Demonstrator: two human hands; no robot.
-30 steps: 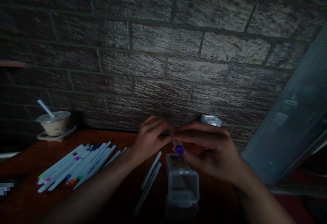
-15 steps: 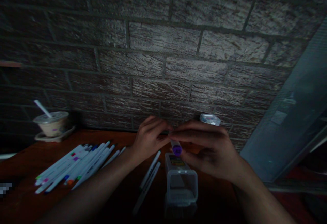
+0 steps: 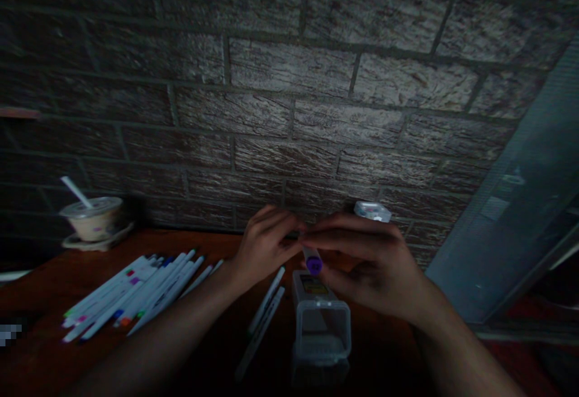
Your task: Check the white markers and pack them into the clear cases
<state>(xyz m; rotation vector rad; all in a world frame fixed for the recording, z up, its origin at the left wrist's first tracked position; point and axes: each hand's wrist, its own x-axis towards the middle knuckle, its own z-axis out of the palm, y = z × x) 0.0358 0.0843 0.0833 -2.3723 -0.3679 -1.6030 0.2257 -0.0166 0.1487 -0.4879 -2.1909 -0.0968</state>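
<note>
A white marker with a purple end points toward me, held between my two hands above the table. My right hand grips it with thumb and fingers near the purple end. At its far end my left hand is closed, its fingertips meeting those of the right; that end of the marker is hidden. Just below the hands lies a clear plastic case with a yellow-and-dark label, its open end facing me. Two slim white markers rest left of the case.
Many white markers with coloured ends lie in a pile on the wooden table. Behind them stands a drink cup with a straw. A clear container sits behind my right hand, near the brick wall.
Hardly anything differs. The purple-ended marker has shifted and tilted very slightly between my hands, which stay in place.
</note>
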